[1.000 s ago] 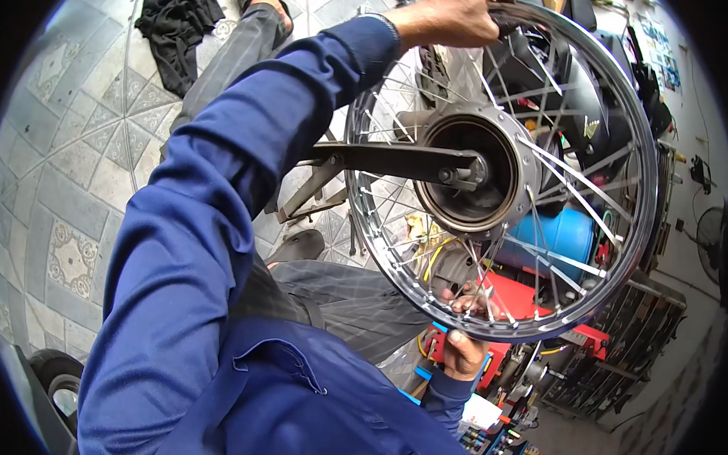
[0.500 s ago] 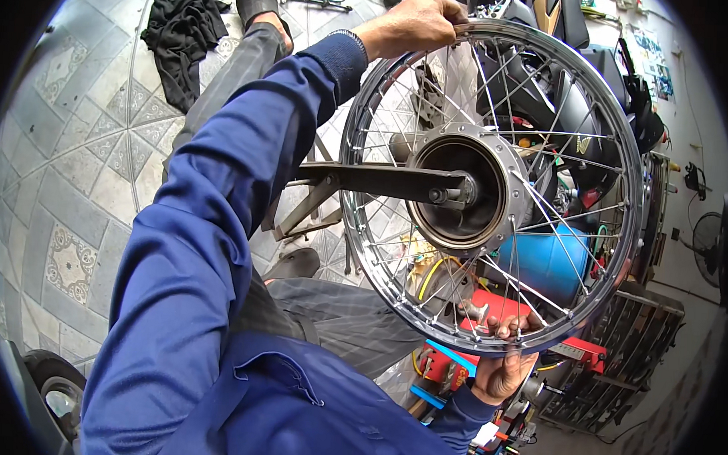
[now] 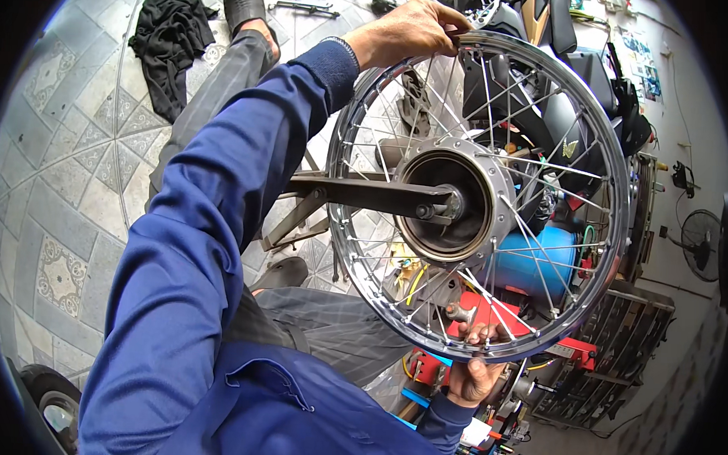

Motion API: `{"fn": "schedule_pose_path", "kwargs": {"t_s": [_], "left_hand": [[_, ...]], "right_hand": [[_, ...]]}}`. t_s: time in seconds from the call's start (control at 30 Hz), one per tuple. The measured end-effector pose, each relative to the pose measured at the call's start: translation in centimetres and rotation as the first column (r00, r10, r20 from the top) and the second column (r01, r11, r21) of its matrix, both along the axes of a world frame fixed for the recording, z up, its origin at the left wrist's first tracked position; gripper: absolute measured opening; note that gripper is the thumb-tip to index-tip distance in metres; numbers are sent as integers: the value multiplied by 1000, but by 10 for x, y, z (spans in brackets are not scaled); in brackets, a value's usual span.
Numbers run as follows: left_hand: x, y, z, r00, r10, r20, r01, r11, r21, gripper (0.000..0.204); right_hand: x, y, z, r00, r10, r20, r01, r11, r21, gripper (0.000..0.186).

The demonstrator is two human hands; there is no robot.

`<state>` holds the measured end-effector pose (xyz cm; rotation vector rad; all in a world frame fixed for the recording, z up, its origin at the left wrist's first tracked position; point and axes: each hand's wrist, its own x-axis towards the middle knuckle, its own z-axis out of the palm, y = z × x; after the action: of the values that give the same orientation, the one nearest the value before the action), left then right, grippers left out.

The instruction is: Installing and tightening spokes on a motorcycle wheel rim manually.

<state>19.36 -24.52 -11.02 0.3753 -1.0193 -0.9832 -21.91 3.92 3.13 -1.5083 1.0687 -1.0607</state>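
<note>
My left hand (image 3: 415, 33), reaching up from the lower left, has its fingers curled on the top of a chrome spoked wheel rim (image 3: 617, 204). My right hand (image 3: 475, 380) grips the bottom of the same rim, fingertips showing among the spokes. The wheel's metal hub (image 3: 486, 168), with a dark open drum inside, sits on an axle at the end of a dark metal arm (image 3: 357, 195) that comes in from the left, partly behind my left sleeve.
Tiled floor (image 3: 60, 201) with a black cloth (image 3: 166, 52) and metal tools (image 3: 303, 9). Behind the wheel are a motorcycle (image 3: 572, 130), a blue drum (image 3: 535, 257) and a red object (image 3: 489, 308). Racks (image 3: 608, 348) and a fan (image 3: 696, 243) stand at right, a tyre (image 3: 49, 393) lower left.
The wheel, hub and my left hand appear lower and further left than a second ago. My right hand shifted right, then back slightly left. Both hands still hold the rim.
</note>
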Motion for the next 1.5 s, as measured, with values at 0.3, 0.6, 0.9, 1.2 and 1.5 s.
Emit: {"fn": "schedule_pose_path", "kwargs": {"t_s": [0.3,0.6,0.9,1.2,1.5], "left_hand": [[6,19,47,961,118,251,-118,993,-14,30],[5,34,99,936,155,317,-119,984,-131,40],[-47,86,154,936,171,309,-275,902,333,16],[-89,97,135,984,179,15,-176,943,281,12],[-74,108,163,742,-153,-653,461,823,331,10]], "right_hand": [[-7,11,-33,985,-117,126,106,990,88,75],[-14,21,-79,995,-80,55,70,985,160,72],[-15,25,-96,975,-151,-162,174,975,137,65],[-9,14,-121,990,-95,108,72,977,202,66],[-11,14,-116,999,-23,-45,27,997,77,57]]}}
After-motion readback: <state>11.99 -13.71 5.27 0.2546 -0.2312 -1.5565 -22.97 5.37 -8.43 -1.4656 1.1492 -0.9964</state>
